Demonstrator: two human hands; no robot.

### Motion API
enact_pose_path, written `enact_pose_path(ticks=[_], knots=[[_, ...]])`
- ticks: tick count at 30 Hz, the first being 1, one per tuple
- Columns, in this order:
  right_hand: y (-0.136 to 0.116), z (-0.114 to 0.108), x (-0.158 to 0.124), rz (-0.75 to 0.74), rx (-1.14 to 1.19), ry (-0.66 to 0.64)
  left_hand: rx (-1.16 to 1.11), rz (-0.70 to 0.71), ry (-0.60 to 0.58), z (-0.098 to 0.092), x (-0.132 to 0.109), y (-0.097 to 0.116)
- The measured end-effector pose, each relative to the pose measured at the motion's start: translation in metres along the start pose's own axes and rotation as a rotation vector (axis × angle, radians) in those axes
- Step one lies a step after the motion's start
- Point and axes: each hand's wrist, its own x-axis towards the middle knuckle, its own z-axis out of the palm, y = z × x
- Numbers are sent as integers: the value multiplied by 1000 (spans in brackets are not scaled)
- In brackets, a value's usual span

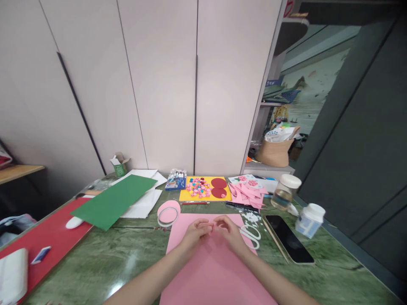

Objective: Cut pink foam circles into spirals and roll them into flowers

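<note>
My left hand (196,233) and my right hand (229,232) meet over a large pink paper sheet (216,277). Between their fingertips is a small pink paper piece (211,227), pinched from both sides; its exact shape is blurred. White-handled scissors (252,236) lie beside my right hand, their blades hidden. To the left of my left hand, a roll of tape (168,221) rests partly over a pink paper circle (174,205). Behind the hands, a yellow sheet (184,197) carries several small pink, red and blue pieces (199,187) and two dark red circles (218,183).
Pink paper strips (248,194) are heaped at the back right. A phone (289,238), a wooden stick (276,239), a white bottle (310,220) and a jar (285,192) stand or lie rightward. Green paper (116,201) overlaps red paper (47,250) on the left. Cabinet doors (159,84) rise behind.
</note>
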Motion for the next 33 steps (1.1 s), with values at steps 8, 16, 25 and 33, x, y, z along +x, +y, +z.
enact_pose_path(ticks=[8, 16, 25, 33], knots=[[9, 0, 6, 127, 144, -121, -67, -63, -49, -6, 3, 2], [11, 5, 6, 209, 145, -67, 33, 93, -23, -8, 11, -4], [15, 7, 5, 222, 135, -41, 328, 317, 1, -1, 6, -2], [15, 4, 4, 120, -3, 42, 248, 221, -28, 0, 4, -3]])
